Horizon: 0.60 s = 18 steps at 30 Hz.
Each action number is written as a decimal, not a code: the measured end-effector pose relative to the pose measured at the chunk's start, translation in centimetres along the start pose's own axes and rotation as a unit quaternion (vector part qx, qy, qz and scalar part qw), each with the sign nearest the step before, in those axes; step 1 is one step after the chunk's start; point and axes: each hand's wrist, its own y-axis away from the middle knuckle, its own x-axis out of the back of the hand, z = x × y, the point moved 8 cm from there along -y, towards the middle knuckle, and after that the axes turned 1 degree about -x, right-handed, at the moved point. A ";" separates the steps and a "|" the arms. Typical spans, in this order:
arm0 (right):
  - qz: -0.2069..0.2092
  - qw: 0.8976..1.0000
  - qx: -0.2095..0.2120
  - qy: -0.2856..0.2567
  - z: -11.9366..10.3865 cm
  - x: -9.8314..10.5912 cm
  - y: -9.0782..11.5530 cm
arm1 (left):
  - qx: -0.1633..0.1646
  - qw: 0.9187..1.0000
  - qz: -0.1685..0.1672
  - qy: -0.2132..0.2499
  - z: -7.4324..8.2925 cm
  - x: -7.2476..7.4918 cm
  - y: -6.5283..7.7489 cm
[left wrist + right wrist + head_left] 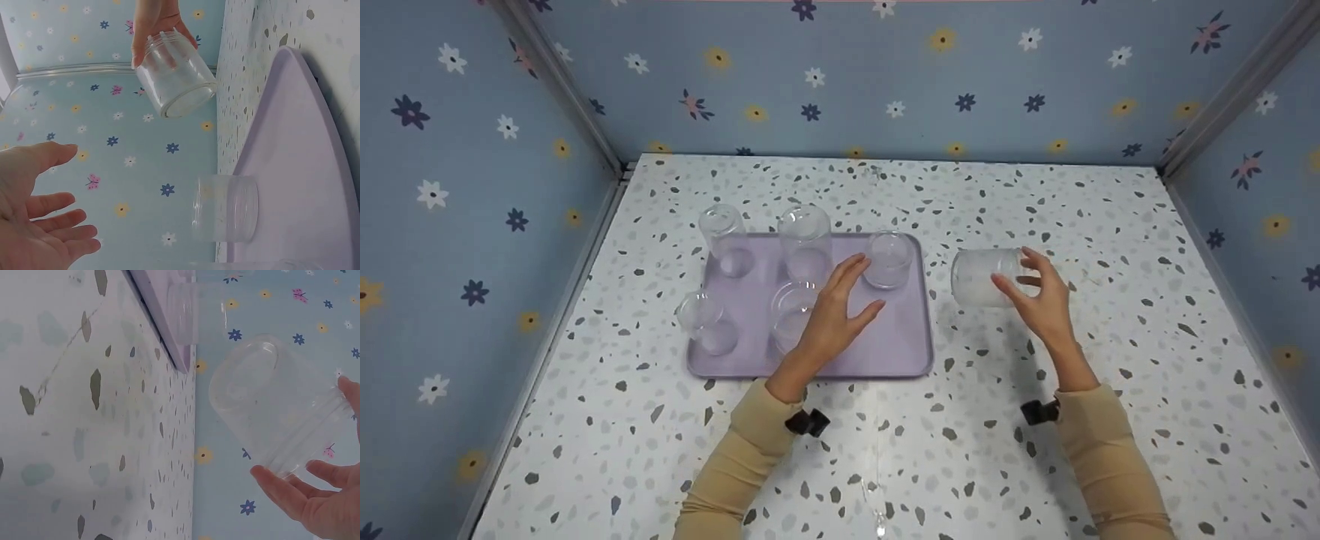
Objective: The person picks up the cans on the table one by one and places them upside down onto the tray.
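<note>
My right hand [1048, 301] grips a clear jar [984, 279] around its mouth end, to the right of the lilac tray [894, 341]. The jar lies tilted on its side in the air, its base toward the tray. In the right wrist view the jar [275, 399] is see-through, with ridges near the fingertips. My left hand [831, 313] hovers over the tray with fingers spread and holds nothing. Its fingertips overlap the edge of a short clear jar [889, 262] at the tray's back right in the head view. Part of a wide clear container [789, 319] is hidden behind this hand.
Other clear containers stand on the tray: a tall one [805, 240] at back middle, a narrow one [723, 238] at back left, and a small one [703, 322] at front left. The speckled table [960, 450] is bounded by flowered panels [885, 82].
</note>
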 end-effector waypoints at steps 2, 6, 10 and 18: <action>-0.009 0.999 0.011 -0.032 -0.4 -0.3 0.3 | -0.006 1.000 0.001 0.011 0.2 -0.1 0.0; -0.028 0.998 0.017 -0.050 -4.2 -0.5 1.8 | -0.018 0.999 0.009 0.037 0.4 -0.5 0.0; -0.046 0.998 0.006 -0.045 -8.0 -0.5 3.2 | -0.029 0.997 0.023 0.060 0.6 -0.9 0.0; -0.074 0.993 0.017 -0.085 -10.2 -1.1 4.2 | -0.022 0.993 0.029 0.109 1.5 -1.4 0.2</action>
